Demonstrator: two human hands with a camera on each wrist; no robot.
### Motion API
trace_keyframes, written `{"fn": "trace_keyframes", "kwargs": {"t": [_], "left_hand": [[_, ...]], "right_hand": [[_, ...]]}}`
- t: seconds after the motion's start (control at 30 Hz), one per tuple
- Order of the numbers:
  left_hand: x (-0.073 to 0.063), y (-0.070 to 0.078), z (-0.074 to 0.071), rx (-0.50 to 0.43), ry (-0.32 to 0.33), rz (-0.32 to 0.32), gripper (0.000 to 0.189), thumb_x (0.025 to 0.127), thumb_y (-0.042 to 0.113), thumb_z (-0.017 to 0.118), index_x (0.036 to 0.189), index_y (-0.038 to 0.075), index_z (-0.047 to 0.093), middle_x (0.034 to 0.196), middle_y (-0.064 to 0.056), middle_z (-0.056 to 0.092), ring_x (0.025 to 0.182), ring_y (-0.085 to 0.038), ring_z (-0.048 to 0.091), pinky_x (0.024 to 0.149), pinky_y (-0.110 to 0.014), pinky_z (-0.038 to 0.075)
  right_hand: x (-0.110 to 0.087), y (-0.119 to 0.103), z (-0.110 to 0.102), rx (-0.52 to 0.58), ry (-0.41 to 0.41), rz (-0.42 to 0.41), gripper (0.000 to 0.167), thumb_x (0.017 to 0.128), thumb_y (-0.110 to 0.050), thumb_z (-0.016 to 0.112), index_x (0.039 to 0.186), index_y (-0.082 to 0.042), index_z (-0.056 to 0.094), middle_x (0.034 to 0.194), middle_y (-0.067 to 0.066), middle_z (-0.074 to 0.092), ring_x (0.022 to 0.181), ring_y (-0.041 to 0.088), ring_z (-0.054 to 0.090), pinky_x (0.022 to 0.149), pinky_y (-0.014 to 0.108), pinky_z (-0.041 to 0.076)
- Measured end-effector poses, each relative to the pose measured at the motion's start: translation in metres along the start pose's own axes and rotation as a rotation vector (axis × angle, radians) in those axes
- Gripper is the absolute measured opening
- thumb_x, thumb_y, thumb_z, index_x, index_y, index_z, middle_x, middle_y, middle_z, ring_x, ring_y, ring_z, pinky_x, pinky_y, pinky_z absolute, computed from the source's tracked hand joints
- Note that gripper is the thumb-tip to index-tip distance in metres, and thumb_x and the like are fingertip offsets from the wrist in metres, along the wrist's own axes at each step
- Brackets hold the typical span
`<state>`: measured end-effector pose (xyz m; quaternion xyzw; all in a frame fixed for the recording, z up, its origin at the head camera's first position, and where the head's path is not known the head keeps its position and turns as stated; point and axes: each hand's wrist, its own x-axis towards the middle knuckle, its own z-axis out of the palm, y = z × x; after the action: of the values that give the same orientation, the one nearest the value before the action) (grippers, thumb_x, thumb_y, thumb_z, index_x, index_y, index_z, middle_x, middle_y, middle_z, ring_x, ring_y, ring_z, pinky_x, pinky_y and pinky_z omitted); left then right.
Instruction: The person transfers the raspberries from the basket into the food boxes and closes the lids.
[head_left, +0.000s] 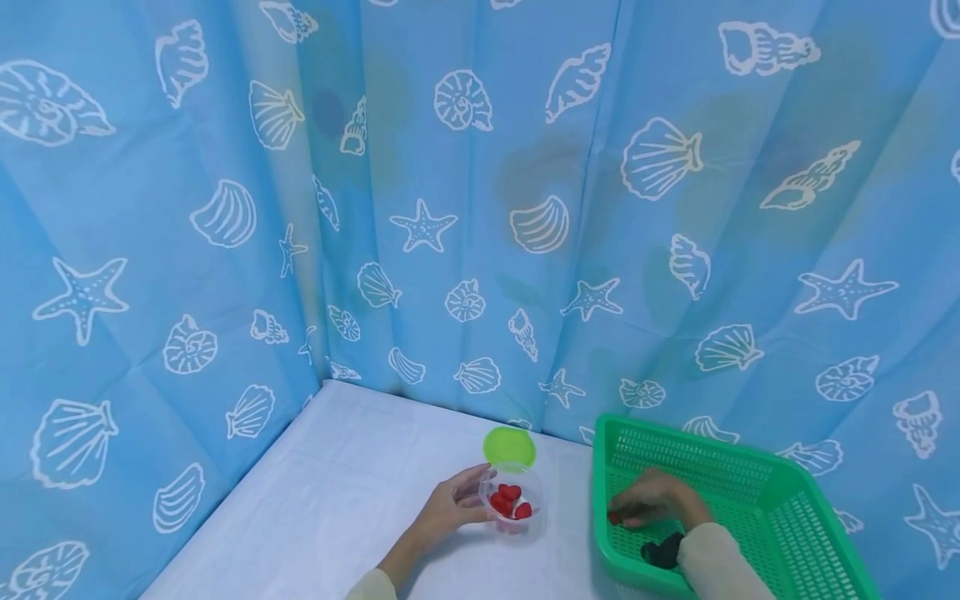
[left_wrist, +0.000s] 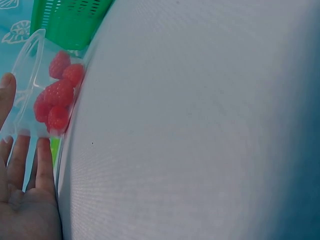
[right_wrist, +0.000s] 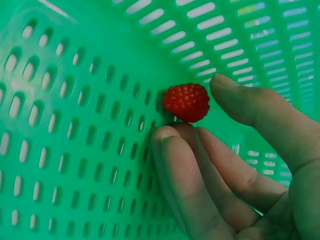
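Observation:
A clear plastic tub (head_left: pixel 534 527) stands on the white-covered table with several red raspberries (left_wrist: pixel 59 93) inside. My left hand (head_left: pixel 447 506) is at its left side, the fairly straight fingers touching the wall. In the left wrist view the thumb lies apart from the other fingers, near the rim. Inside the green basket (head_left: pixel 757 446), my right hand (head_left: pixel 651 498) reaches down to a single raspberry (right_wrist: pixel 186 103). Its fingertips are against the berry's underside, while a small gap separates the thumb from it.
Behind the tub is a round lime-green lid (head_left: pixel 509 448). A black object (head_left: pixel 663 551) shows by the right wrist; I cannot tell whether it lies in the basket or is attached to the wrist. Blue shell-patterned curtains (head_left: pixel 465 250) border the table (head_left: pixel 322 483).

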<state>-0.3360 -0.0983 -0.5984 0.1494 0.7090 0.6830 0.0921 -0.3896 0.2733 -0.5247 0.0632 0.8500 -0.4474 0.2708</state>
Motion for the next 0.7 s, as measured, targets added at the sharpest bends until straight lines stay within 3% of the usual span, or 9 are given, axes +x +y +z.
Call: {"fn": "trace_keyframes", "kwargs": {"t": [0.3,0.7], "left_hand": [[0.001,-0.001,-0.001,0.015,0.001,-0.012,0.073,0.085,0.021,0.077,0.148,0.017,0.042,0.142,-0.002,0.052,0.129,-0.027,0.05,0.101,-0.038,0.046],[0.0,0.0,0.0,0.033,0.013,-0.034,0.073,0.084,0.021,0.077,0.148,0.02,0.043,0.142,-0.001,0.052,0.129,-0.026,0.05,0.101,-0.04,0.047]], "right_hand": [[-0.004,-0.01,0.009,-0.085,0.014,-0.027,0.011,0.079,-0.004,0.073,0.08,0.007,0.07,0.079,0.02,0.069,0.064,0.021,0.07,0.065,0.032,0.06],[-0.007,-0.011,0.01,-0.027,0.004,-0.056,0.012,0.081,-0.003,0.072,0.081,0.008,0.069,0.08,0.02,0.068,0.068,0.024,0.071,0.068,0.035,0.06]]}}
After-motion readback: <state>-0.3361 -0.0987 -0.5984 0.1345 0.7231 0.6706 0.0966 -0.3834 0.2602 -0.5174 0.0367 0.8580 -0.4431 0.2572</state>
